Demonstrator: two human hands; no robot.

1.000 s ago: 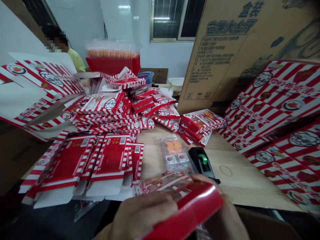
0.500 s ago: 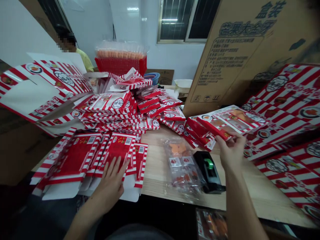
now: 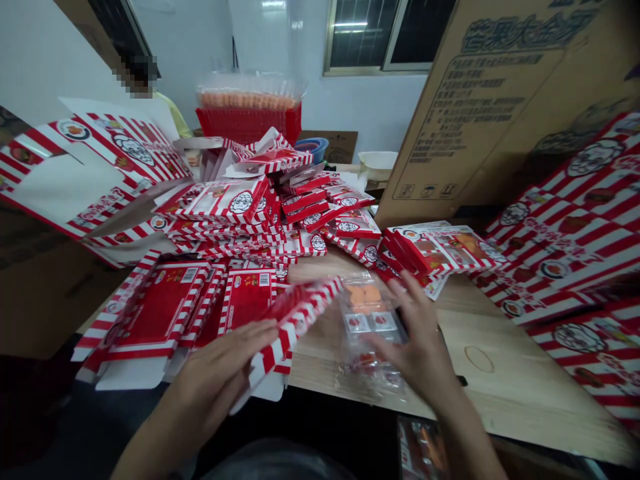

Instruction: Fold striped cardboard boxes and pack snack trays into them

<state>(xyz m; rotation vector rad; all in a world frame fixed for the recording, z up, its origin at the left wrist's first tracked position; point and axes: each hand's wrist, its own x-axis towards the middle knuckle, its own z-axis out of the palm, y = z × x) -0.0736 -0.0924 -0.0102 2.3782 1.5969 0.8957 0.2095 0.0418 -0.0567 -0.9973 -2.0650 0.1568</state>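
My left hand [image 3: 225, 377] grips a flat red-and-white striped carton [image 3: 293, 313] and tilts it up off the fanned row of flat cartons [image 3: 165, 310] at the table's near left. My right hand [image 3: 417, 333] hovers with fingers spread over a clear plastic pack [image 3: 370, 320] holding orange pieces and small sachets, and touches or nearly touches it. The hand hides most of the black tape dispenser beside the pack. A filled striped box [image 3: 445, 248] lies on a small stack just beyond my right hand.
A heap of striped boxes [image 3: 260, 207] fills the table's middle and back. Large striped cartons [image 3: 575, 227] and a tall brown cardboard box [image 3: 500, 113] stand at the right. A red basket [image 3: 247, 123] sits behind. A person in yellow [image 3: 170, 110] is at the far left.
My right hand set the filled box on the right stack and came back over the clear pack. My left hand lifted one flat carton from the row.
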